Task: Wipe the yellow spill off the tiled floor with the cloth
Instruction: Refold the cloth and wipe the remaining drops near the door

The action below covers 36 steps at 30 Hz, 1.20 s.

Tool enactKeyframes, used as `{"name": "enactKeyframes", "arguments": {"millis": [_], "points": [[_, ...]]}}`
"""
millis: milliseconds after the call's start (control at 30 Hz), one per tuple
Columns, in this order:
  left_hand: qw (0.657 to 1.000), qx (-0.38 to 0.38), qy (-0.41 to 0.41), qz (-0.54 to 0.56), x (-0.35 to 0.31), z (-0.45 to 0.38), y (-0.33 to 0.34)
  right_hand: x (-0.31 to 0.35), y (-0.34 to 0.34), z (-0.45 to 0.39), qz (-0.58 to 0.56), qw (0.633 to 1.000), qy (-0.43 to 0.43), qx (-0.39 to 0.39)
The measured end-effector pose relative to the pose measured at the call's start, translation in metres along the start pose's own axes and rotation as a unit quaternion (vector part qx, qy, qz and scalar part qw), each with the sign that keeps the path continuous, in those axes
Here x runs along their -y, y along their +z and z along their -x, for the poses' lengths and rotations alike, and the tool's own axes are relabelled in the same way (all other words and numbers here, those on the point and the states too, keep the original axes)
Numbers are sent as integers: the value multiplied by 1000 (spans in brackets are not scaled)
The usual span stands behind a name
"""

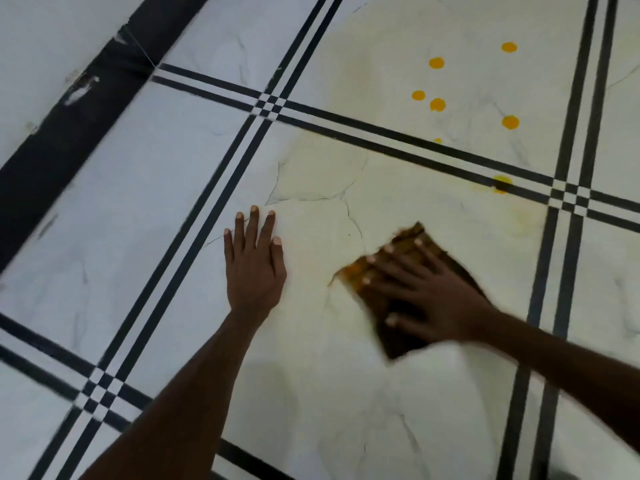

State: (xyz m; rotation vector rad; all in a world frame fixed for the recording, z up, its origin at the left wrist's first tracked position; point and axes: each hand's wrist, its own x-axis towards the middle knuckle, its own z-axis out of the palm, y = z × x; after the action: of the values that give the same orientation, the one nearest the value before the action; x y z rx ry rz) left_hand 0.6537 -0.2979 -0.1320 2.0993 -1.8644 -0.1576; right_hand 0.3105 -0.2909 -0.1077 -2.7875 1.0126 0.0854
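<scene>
Right hand [429, 299]: flat, palm down, 5 fingers spread, pressing on the cloth [408, 327]; no clenched grasp, the cloth is pinned under the palm and fingers. The hand and cloth are motion-blurred.

Cloth: brown, folded, roughly rectangular, stained yellow at its left corner. Long axis runs diagonally, from upper right near the fingertips to lower left under the wrist. It lies flat on the tiled floor [173, 209], in the large tile at centre, right of middle.

Left hand [254, 261]: empty, open, palm flat on the same tile, fingers together and pointing away from the person. It sits left of the cloth, apart from it.

Yellow spill [437, 104]: 5 clear round orange-yellow drops on the far tile, beyond the cloth, plus 1 small drop at the edge of the black stripes and 1 smeared drop [501, 184] lying across the stripes. A faint yellowish film covers the tile around the cloth and the far tile.

Floor: white marbled tiles with thin grey veins, divided by paired black stripes [381, 133] that cross in small checker patterns. A broad black band [86, 109] runs diagonally at upper left.
</scene>
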Motion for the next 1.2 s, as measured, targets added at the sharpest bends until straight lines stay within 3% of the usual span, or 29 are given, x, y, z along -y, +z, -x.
{"name": "enactKeyframes", "arguments": {"millis": [100, 167, 200, 267, 333, 433, 500, 567, 633, 700, 767, 833, 900, 1000, 1067, 1133, 1200], "points": [[1000, 0, 3, -5, 0, 2, 5, -81, -3, -33, 0, 971, 229, -67], [1000, 0, 3, 3, 1, 4, 6, -90, -8, -86, -41, 918, 383, -100], [1000, -4, -2, 10, 1, 4, 6, -79, -9, -115, -47, 906, 407, -108], [1000, -7, -11, 28, 1, 2, 5, -36, -12, -159, -45, 935, 336, -107], [999, -6, -11, 42, 1, 3, 0, 31, -8, -160, -40, 977, 194, -80], [999, -2, 2, 40, 1, 4, -4, 104, 8, -74, -19, 1000, 15, -14], [1000, 3, -1, 31, 1, 2, -3, 96, 10, -3, -30, 998, -50, 13], [1000, 7, -4, 17, 1, 3, -1, 45, 7, 33, -15, 1000, -10, 17], [1000, 8, 0, 10, 0, 4, 1, -14, 3, 26, -5, 994, 111, -19], [1000, 4, 4, 7, 0, 4, 3, -47, -7, -17, -23, 955, 291, -60], [1000, 0, 3, 9, 2, 3, 5, -42, -8, -73, -45, 906, 411, -95], [1000, -5, 2, 15, 3, 2, 6, 0, -5, -111, -56, 913, 390, -106], [1000, -3, 1, 29, 4, 2, 4, 72, 3, -110, -57, 960, 259, -88], [998, 9, -7, 65, 4, 1, -2, 154, 16, -35, -61, 996, 59, -18], [998, 15, 3, 62, 5, 0, -2, 143, 20, 24, -62, 998, -5, 3], [998, 20, 4, 61, 7, 1, -1, 79, 17, 54, -46, 998, 37, -10], [998, 18, -2, 61, 7, 2, 1, -1, 10, 51, -20, 986, 160, -31]]}}
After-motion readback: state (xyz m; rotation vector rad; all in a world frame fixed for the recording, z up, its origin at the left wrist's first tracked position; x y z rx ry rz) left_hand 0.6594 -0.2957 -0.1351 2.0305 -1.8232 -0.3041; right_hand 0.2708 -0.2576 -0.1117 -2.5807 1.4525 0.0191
